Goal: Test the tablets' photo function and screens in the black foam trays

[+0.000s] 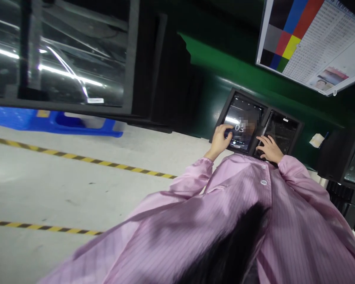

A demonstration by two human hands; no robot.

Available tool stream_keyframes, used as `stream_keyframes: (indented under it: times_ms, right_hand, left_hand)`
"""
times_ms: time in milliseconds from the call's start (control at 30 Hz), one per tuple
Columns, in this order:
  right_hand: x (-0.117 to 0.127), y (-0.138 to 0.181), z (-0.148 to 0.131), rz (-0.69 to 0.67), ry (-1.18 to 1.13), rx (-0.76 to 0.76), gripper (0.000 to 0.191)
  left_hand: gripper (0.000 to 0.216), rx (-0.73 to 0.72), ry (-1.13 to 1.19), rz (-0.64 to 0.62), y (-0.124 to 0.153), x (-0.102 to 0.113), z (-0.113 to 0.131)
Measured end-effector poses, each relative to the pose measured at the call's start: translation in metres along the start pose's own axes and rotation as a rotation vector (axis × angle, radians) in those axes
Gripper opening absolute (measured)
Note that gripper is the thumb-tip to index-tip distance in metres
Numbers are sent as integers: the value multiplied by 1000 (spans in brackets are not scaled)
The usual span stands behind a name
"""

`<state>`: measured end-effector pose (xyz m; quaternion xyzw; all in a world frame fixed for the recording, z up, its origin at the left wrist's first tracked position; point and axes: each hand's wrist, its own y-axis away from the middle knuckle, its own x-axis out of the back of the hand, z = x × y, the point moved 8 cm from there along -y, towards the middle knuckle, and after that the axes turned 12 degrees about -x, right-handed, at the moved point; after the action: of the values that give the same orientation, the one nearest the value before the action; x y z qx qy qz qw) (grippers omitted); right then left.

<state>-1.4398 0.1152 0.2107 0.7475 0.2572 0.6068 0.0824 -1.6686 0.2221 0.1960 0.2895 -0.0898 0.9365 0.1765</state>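
Note:
A black two-part tray (265, 121) lies on the green work surface in front of me. In its left compartment sits a tablet (245, 114) with a lit screen; part of its display is blurred out. Over this tablet's lower left edge reaches my left hand (220, 142), thumb apart from the curved fingers, gripping nothing that I can see. A second dark-screened tablet (279, 132) with a small white label occupies the right compartment. My right hand (269, 149) is at its lower left side near the divider, fingers spread. Whether those fingertips touch it, I cannot tell.
Large black-framed glossy panels (85, 51) stand at the upper left, above a blue plastic stool (77, 123). A chart board with colour squares (310, 47) is at the upper right. A pale crumpled wipe (317, 140) lies right of the tray. Yellow-black tape (85, 158) marks the floor.

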Motion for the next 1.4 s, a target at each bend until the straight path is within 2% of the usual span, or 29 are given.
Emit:
stream_keyframes:
  times_ms: [67, 167, 367, 467, 600, 933, 1067, 1233, 1300, 1400]
  right_hand:
    - [0, 1, 1, -4, 1, 1, 47]
    - [-1, 1, 2, -3, 5, -2, 48]
    - [-4, 4, 4, 6, -10, -21, 50]
    - [-4, 6, 5, 15, -13, -33, 51]
    - [-4, 7, 6, 21, -21, -38, 51]
    - [0, 3, 6, 16, -8, -26, 50]
    - [3, 0, 13, -3, 35, -42, 67]
    - [4, -8, 20, -93, 89, 25, 87]
    - [5, -14, 20, -109, 104, 53, 87]
    - [7, -21, 18, -124, 113, 100, 78]
  left_hand:
    - [28, 52, 58, -11, 15, -1, -4]
    - [31, 108, 148, -89, 27, -15, 0]
    - [29, 75, 215, -198, 29, -47, 24]
    - [29, 45, 210, -214, 28, -53, 29]
    - [30, 58, 159, -192, 29, -46, 23]
    - [28, 159, 70, -46, 39, -6, -11]
    - [28, 155, 68, -15, 43, -4, -17]
    - [29, 93, 119, -4, 44, -8, -14]
    - [29, 91, 121, -8, 44, -8, -13]
    - [28, 92, 116, -3, 44, -6, -13]
